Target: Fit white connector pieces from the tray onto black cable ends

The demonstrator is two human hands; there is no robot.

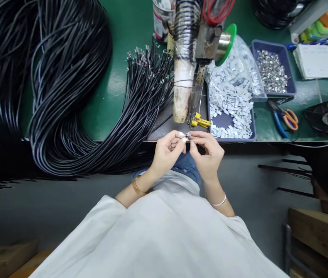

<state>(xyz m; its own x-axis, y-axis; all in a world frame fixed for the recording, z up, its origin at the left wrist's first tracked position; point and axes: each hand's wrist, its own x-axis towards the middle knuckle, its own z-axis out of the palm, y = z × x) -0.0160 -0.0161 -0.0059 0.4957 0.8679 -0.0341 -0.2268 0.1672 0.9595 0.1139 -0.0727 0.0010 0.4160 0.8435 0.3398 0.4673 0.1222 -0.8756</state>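
Observation:
My left hand (pixel 168 150) is closed in a pinch at the bench's front edge, with white coverings on its thumb and index fingertips. Facing it, my right hand (pixel 207 152) pinches a small silvery piece (pixel 188 134) between thumb and fingers, and the two sets of fingertips nearly meet there. What the left fingertips grip is hidden. Just beyond the hands lies a yellow clip (pixel 200 121), below a soldering fixture (pixel 197 87). Close on the left, a bundle of black cables (pixel 141 102) with stripped ends rests on the bench.
A white-wrapped duct hose (pixel 181 92) hangs low over the bench beside a solder wire spool (pixel 224 44). Right of it are a tray of small pale pieces (pixel 233 133), a bin of metal parts (pixel 289 83) and pliers (pixel 281 117). Thick cable coils (pixel 65 96) droop over the left edge.

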